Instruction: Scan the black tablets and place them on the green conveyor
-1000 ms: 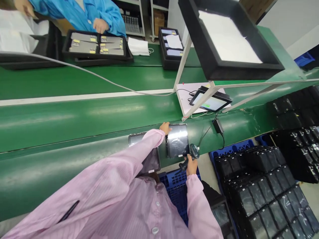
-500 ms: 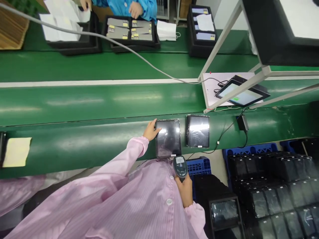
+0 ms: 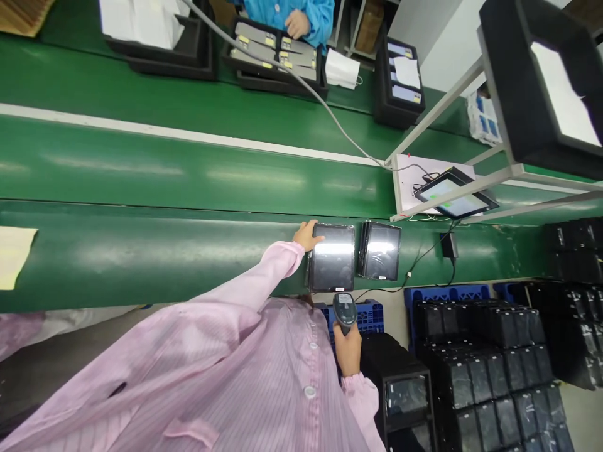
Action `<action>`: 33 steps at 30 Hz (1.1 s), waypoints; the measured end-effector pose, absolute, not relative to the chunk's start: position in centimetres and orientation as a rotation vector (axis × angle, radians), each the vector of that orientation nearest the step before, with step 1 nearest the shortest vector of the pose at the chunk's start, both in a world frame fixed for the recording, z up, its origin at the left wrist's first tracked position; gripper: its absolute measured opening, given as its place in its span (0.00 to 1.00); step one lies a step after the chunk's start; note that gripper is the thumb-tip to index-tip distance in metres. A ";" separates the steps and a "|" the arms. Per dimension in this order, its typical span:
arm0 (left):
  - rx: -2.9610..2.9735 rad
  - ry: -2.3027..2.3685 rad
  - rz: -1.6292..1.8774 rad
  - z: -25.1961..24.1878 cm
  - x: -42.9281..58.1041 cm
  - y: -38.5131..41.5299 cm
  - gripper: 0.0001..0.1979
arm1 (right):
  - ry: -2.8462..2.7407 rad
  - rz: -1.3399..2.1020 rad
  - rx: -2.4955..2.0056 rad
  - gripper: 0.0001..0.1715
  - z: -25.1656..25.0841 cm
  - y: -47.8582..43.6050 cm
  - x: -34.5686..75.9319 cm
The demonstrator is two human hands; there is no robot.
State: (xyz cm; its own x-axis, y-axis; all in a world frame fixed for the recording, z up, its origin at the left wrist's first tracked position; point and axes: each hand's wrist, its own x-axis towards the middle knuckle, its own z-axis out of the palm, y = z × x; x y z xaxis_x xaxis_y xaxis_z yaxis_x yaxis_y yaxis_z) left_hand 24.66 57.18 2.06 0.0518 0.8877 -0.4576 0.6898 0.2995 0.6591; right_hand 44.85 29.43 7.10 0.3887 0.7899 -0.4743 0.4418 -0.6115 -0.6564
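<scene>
My left hand (image 3: pixel 306 235) rests on the upper left corner of a black tablet (image 3: pixel 332 258) that lies flat on the green bench (image 3: pixel 141 251). A second tablet (image 3: pixel 381 251) lies just to its right, apart from my hands. My right hand (image 3: pixel 347 349) grips a handheld barcode scanner (image 3: pixel 343 309), whose head points at the lower edge of the first tablet. Both sleeves are pink.
A lit tablet (image 3: pixel 452 196) on a white board sits under a metal frame with a black tray (image 3: pixel 541 94). Stacks of bagged black tablets (image 3: pixel 494 364) fill blue crates at right. Across the green conveyor (image 3: pixel 188 169) a person in blue (image 3: pixel 301 16) works over black trays.
My left hand went from the right tablet to the left one, where it stays. The scanner swung from the right tablet to below the left one. The view has shifted slightly since.
</scene>
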 end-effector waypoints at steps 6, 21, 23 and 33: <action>1.435 1.665 0.280 1.9 24.7 57.4 0.38 | -1.001 1.064 -2.179 0.23 6.9 28.9 45.0; 1.358 1.659 0.312 1.6 24.7 57.7 0.35 | -0.340 1.042 -1.701 0.38 2.5 37.0 45.6; 1.348 1.661 0.330 1.8 24.7 57.6 0.34 | -0.373 1.025 -1.745 0.36 2.2 37.2 45.7; 1.385 1.645 0.495 5.0 27.9 55.2 0.35 | -0.236 1.012 -1.789 0.34 3.8 36.1 48.0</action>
